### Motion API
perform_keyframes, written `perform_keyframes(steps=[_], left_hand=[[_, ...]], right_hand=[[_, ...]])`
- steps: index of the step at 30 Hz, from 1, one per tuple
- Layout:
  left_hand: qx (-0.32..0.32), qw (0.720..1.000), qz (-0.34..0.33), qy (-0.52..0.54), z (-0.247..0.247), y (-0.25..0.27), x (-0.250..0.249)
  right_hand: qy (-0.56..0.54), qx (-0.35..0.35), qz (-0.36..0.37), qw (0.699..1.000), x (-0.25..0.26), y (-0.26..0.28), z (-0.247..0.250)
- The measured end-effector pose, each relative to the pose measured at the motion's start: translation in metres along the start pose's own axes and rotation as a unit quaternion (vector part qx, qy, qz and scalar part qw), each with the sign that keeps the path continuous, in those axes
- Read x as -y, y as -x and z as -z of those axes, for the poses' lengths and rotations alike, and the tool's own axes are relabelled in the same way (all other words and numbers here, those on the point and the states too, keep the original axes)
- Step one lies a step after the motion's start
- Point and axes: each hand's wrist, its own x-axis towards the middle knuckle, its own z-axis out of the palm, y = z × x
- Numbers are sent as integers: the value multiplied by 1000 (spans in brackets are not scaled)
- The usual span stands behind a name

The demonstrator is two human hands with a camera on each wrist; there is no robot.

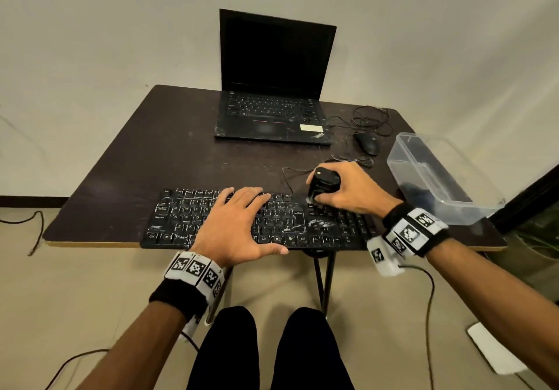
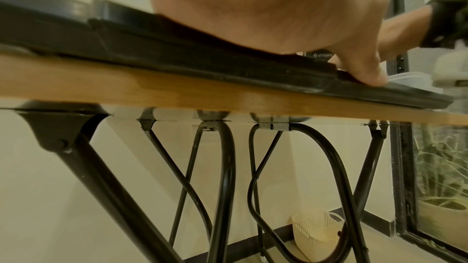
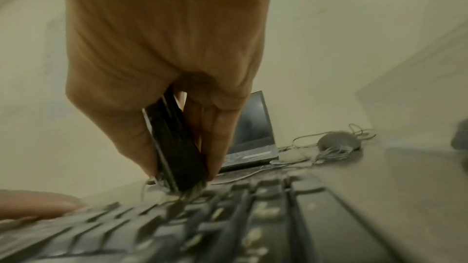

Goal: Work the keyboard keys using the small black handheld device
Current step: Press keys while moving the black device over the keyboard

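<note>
A black keyboard (image 1: 169,223) dusted with white specks lies along the table's near edge. My left hand (image 1: 233,226) lies flat on its middle keys, fingers straight; in the left wrist view the palm (image 2: 253,17) rests on the keyboard (image 2: 126,47) with the thumb at its front rim. My right hand (image 1: 344,190) grips the small black handheld device (image 1: 323,182), nose down on the keys near the keyboard's upper right. In the right wrist view the device (image 3: 177,147) stands between thumb and fingers, its bristly tip touching the keys (image 3: 228,217).
An open black laptop (image 1: 272,87) stands at the back of the dark table (image 1: 136,162). A wired mouse (image 1: 367,143) with tangled cable lies to its right. A clear plastic tub (image 1: 435,178) sits at the right edge. Cables trail on the floor.
</note>
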Motion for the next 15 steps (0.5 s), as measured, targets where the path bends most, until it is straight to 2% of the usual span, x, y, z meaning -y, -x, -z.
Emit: perform_keyframes(steps=[2,6,10,13,15], left_hand=[[-3,1000,-5,-3,0,1,0],[0,1000,-1,-2,-1,-1,1],[-1,1000,-3,0,0,0,1],[-3,1000,1,4,0,0,1],[2,1000,2,3,0,-1,1]], right_hand=[[8,-17,-16,1000,-2,-4,8],[-12,42,29,999,7,7,-7],[-7,-17,-17,1000,2,-1,2],[6,40,28,999,7,9,0],[9,41,30,999,6,16,-3]])
